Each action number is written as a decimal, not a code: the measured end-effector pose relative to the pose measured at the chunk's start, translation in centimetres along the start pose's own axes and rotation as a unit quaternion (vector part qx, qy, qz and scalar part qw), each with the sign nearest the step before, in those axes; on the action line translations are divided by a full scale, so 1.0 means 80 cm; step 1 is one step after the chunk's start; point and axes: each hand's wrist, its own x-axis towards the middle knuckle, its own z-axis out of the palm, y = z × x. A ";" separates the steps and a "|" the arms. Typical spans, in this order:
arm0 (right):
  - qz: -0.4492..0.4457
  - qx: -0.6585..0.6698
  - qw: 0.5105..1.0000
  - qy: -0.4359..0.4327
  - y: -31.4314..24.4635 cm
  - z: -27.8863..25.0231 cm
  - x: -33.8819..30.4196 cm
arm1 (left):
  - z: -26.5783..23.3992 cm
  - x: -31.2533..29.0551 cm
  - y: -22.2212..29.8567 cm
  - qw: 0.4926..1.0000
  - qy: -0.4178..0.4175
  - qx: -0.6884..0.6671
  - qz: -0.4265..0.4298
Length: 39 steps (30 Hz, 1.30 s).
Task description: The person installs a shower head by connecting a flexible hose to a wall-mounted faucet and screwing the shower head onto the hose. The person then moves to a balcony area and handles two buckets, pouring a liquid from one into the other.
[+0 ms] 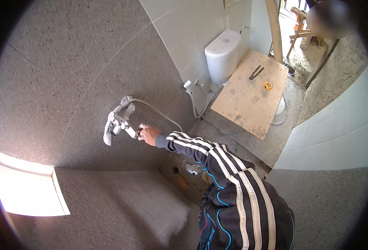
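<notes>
My right hand (149, 135) reaches left to the wall with its fingers closed round the near end of a chrome shower mixer tap (127, 129). Exactly what the fingertips touch is partly hidden and small. A hand shower (108, 130) hangs by the mixer, its face turned down. From there a silver shower hose (161, 111) arcs right and drops behind my dark sleeve with white stripes. My left hand is out of view.
A white toilet (222, 56) stands by the tiled wall. Over the floor beside it lies a wooden board (238, 106) with pincers (255, 73) and a yellow tape measure (268, 86). A bidet sprayer (187, 85) hangs nearby. Below my arm is a floor recess holding a brick piece (182, 182).
</notes>
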 end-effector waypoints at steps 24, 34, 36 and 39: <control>0.009 0.027 0.999 -0.026 -0.002 0.001 0.002 | -0.008 -0.003 -0.004 1.000 -0.009 -0.009 -0.004; 0.032 0.034 0.998 -0.035 -0.012 -0.010 -0.002 | -0.010 -0.006 -0.007 1.000 -0.010 -0.009 -0.006; 0.029 0.030 0.999 -0.034 -0.015 -0.013 -0.003 | -0.012 -0.008 -0.007 1.000 -0.009 -0.008 -0.008; 0.024 0.017 0.999 -0.030 -0.015 -0.012 -0.003 | -0.013 -0.008 -0.008 1.000 -0.008 -0.008 -0.009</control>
